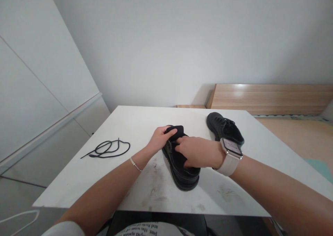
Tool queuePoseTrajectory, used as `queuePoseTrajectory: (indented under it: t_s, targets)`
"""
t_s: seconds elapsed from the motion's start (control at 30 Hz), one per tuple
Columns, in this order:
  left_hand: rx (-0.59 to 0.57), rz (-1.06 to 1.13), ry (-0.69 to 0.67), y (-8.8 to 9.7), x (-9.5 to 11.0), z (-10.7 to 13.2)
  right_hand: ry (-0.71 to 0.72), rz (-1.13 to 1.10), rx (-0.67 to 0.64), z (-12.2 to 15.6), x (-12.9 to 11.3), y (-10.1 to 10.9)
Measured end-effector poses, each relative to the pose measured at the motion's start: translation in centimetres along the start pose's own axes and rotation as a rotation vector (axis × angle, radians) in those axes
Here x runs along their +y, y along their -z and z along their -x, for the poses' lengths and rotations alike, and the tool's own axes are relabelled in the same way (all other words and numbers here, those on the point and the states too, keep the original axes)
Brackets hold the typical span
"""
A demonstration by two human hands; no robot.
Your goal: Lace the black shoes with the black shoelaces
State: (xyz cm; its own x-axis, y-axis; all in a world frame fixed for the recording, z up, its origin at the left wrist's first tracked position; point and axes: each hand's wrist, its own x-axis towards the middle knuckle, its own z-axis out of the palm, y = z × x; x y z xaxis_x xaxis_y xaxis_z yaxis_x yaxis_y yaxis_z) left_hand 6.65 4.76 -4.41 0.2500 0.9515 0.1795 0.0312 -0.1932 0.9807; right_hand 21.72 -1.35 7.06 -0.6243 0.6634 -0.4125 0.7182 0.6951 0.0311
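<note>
A black shoe point(185, 180) rests on the white table in front of me, its heel toward me. My left hand point(163, 138) pinches the shoe's black tongue point(178, 131) between thumb and fingers and holds it up. My right hand point(197, 152) reaches into the shoe's opening, its fingertips partly hidden inside; whether they grip anything I cannot make out. To the left lies a loose black shoelace point(111, 156) in loops. Beyond my right wrist stands a second black shoe point(229, 130), with its lace in place.
The white table point(145, 116) has dark smudges near its front edge. A wooden headboard point(273, 97) and a bed point(291, 135) are at the right. White cabinets point(52, 73) stand at the left, and a grey wall is behind.
</note>
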Motion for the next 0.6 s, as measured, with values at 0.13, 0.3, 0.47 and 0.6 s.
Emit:
queuePoseTrajectory:
  t_s: [0.13, 0.3, 0.47, 0.6]
  targets:
    - [0.001, 0.003, -0.005, -0.2, 0.0, 0.1, 0.039, 0.073, -0.076, -0.5, -1.0, -1.0]
    - [0.022, -0.023, -0.025, -0.1, 0.3, 0.1, 0.136, 0.14, -0.124, -2.3, -2.3, -2.1]
    - [0.047, -0.07, -0.038, 0.8, 0.6, -0.1, 0.141, 0.17, -0.151, -4.3, -3.1, -2.7]
    - [0.013, -0.114, -0.036, 1.1, 0.5, -0.2, 0.059, 0.157, -0.109, -6.0, -3.5, -4.4]
